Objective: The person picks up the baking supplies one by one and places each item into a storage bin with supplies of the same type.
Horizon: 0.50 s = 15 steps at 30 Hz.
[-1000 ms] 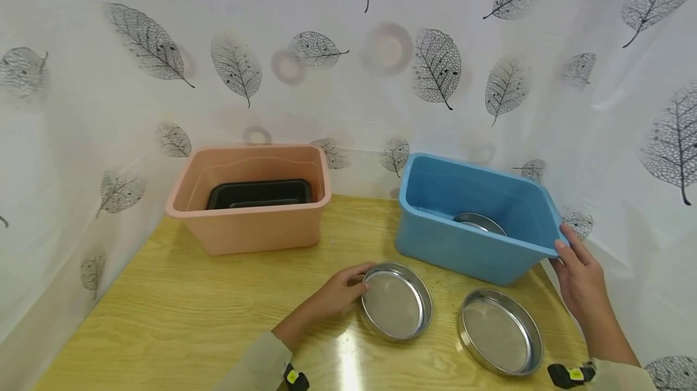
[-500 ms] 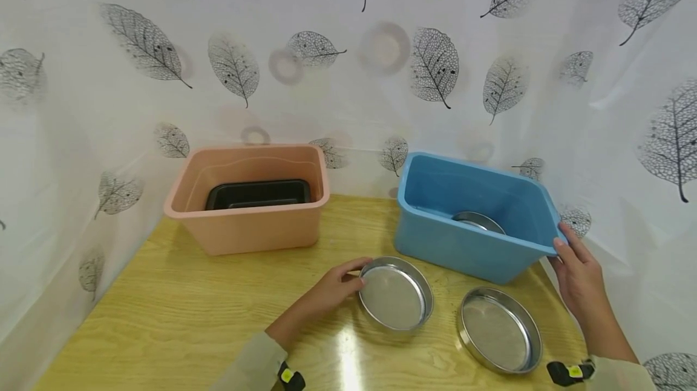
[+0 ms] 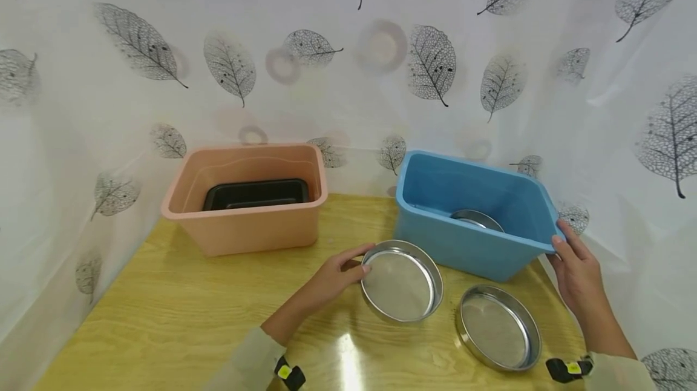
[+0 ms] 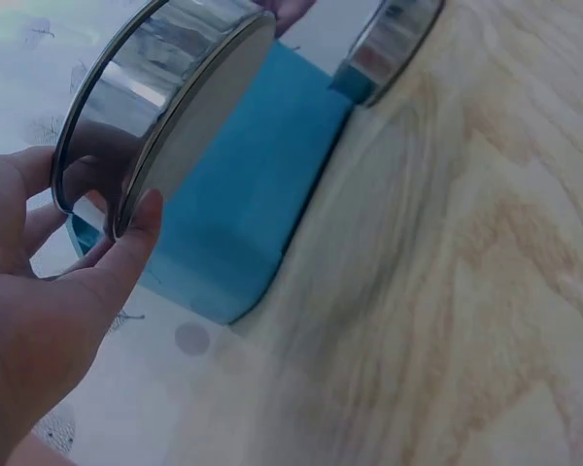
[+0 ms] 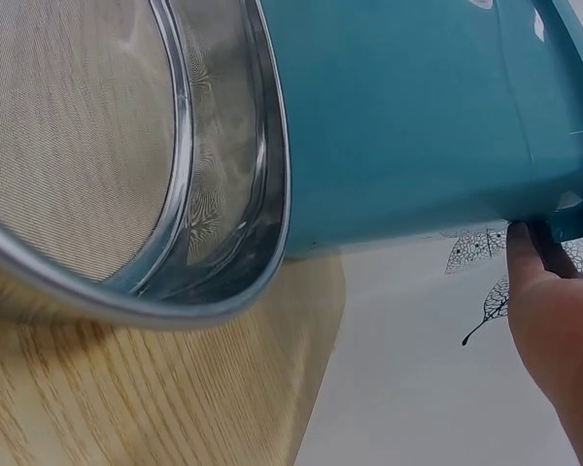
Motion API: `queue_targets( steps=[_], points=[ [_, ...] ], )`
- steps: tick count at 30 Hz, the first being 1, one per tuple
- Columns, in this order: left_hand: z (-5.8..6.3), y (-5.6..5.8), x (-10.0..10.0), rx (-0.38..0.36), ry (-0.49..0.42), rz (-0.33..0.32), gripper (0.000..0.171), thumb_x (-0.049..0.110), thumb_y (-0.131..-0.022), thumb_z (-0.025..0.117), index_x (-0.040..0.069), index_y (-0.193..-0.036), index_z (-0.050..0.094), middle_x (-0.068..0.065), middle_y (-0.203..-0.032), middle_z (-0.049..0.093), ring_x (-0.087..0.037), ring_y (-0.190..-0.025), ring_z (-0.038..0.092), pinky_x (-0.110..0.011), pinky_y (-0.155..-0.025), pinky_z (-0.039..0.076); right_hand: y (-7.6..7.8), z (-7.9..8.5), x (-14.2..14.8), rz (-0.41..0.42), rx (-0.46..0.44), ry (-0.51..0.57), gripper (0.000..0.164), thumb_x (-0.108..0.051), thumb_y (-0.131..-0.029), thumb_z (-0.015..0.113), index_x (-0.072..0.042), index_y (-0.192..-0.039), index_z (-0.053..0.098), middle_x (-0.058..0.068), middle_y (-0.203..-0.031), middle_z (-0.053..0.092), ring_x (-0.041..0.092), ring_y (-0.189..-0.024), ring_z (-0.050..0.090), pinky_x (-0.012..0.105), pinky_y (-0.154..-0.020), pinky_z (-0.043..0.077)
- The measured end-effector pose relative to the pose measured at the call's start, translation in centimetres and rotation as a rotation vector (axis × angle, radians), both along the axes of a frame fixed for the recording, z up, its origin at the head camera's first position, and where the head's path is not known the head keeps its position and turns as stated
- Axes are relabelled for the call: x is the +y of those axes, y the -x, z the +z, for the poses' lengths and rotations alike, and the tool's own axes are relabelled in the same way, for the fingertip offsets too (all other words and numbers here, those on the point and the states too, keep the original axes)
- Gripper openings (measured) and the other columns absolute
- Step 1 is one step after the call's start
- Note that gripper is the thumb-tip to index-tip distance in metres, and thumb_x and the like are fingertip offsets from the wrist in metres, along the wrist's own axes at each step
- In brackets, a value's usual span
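My left hand (image 3: 339, 276) pinches the left edge of a round metal sieve (image 3: 402, 282), fingers on its outer wall and thumb at the rim. In the left wrist view this sieve (image 4: 165, 87) is tilted and off the table. My right hand (image 3: 579, 273) grips the right end of the blue bin (image 3: 452, 243), thumb at the rim. A second sieve (image 3: 498, 327) lies on the table in front of the bin; its fine mesh (image 5: 73, 126) shows in the right wrist view. Inside the bin sits another round metal piece (image 3: 479, 219), partly hidden by the front wall.
A pink bin (image 3: 256, 230) stands at the back left with a black rectangular pan (image 3: 256, 192) in it. Wood-grain table (image 3: 179, 306) lies under everything. A white leaf-print curtain (image 3: 348, 100) hangs behind and at both sides.
My left hand has lifted the sieve from the table and moved it slightly up and right towards the blue bin, tilting it. My right hand keeps its grip on the bin.
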<state>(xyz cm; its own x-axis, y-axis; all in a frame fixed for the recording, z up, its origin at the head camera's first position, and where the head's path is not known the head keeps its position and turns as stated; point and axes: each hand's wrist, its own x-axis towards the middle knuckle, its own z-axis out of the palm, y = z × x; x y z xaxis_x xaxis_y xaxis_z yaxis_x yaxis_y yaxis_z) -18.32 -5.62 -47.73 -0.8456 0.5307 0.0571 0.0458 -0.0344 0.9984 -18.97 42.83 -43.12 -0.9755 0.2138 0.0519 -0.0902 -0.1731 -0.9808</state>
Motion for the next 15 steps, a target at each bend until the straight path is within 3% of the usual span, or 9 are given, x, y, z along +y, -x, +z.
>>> queue_targets(
  steps=[3, 9, 15],
  points=[
    [1.1, -0.1, 0.1, 0.017, -0.005, 0.016, 0.051, 0.031, -0.102, 0.061, 0.03, -0.152, 0.046, -0.003, -0.152, 0.049, -0.037, -0.132, 0.053, -0.034, -0.1, 0.056, 0.1, 0.0, -0.1, -0.001, 0.005, -0.005, 0.062, -0.017, -0.106, 0.053, -0.023, -0.161, 0.025, -0.005, -0.171, 0.002, 0.025, -0.156, -0.002, 0.004, -0.084, 0.05],
    [3.3, 0.5, 0.3, 0.031, -0.038, 0.028, 0.053, 0.033, -0.102, 0.061, 0.03, -0.153, 0.045, -0.007, -0.146, 0.055, -0.022, -0.124, 0.06, -0.035, -0.101, 0.055, 0.0, -0.1, 0.1, -0.012, -0.002, -0.025, 0.062, -0.019, -0.106, 0.053, -0.025, -0.161, 0.026, -0.005, -0.171, 0.001, 0.027, -0.156, -0.002, 0.004, -0.084, 0.049],
    [5.1, 2.0, 0.7, 0.046, -0.075, 0.037, 0.052, 0.031, -0.101, 0.063, 0.029, -0.151, 0.048, -0.007, -0.143, 0.058, -0.029, -0.126, 0.06, -0.036, -0.099, 0.056, 0.0, -0.1, 0.3, -0.02, -0.003, -0.063, 0.062, -0.02, -0.106, 0.053, -0.024, -0.161, 0.026, -0.003, -0.171, 0.001, 0.03, -0.156, -0.001, 0.004, -0.083, 0.049]
  ],
)
